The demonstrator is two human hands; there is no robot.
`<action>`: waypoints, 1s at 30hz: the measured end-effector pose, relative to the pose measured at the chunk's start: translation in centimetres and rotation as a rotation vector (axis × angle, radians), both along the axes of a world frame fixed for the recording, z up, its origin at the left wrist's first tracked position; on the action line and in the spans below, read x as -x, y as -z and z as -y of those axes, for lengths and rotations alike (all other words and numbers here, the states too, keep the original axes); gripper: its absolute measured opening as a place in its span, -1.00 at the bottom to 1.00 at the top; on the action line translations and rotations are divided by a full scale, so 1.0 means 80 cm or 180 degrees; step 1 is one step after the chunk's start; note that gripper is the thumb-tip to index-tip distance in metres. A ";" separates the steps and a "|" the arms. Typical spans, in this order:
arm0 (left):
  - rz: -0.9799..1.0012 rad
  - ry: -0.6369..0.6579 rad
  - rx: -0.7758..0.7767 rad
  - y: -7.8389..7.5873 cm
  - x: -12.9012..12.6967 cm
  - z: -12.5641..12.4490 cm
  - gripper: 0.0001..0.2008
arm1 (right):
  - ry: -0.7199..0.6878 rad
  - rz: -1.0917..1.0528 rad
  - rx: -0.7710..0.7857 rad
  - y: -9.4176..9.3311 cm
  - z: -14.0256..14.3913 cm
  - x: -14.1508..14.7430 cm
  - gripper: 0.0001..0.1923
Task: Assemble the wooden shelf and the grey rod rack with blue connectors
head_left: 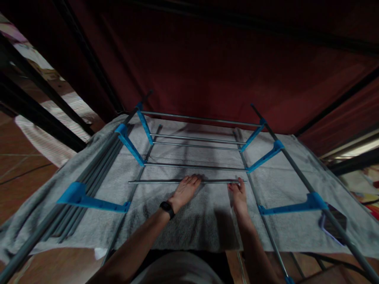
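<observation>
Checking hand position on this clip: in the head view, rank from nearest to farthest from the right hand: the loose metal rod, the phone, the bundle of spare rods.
1. Loose metal rod: under the fingertips of the right hand, lying crosswise on the grey towel.
2. Phone: off to the right, by the frame's right rail.
3. Bundle of spare rods: far left, beyond the left hand.
</observation>
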State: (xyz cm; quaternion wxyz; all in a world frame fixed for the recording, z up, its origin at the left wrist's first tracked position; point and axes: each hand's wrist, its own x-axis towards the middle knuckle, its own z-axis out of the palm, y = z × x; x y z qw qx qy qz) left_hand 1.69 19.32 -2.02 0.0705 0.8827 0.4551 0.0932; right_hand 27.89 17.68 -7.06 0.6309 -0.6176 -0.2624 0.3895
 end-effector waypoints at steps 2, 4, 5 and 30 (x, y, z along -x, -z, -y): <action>-0.0022 0.0035 0.0006 0.001 -0.001 0.002 -0.52 | 0.0081 -0.0242 0.0005 -0.003 0.000 -0.003 -0.24; -0.0036 0.0058 0.0019 0.002 -0.001 0.004 -0.50 | 0.0100 -0.0394 -0.0011 -0.008 0.001 -0.007 -0.22; -0.0032 0.0052 0.0025 0.002 0.000 0.005 -0.48 | 0.0111 -0.0442 -0.0023 -0.010 0.002 -0.009 -0.20; -0.0030 -0.0807 -0.0480 0.036 0.051 0.013 -0.58 | 0.0645 -0.0089 -0.0007 0.006 0.004 -0.030 0.07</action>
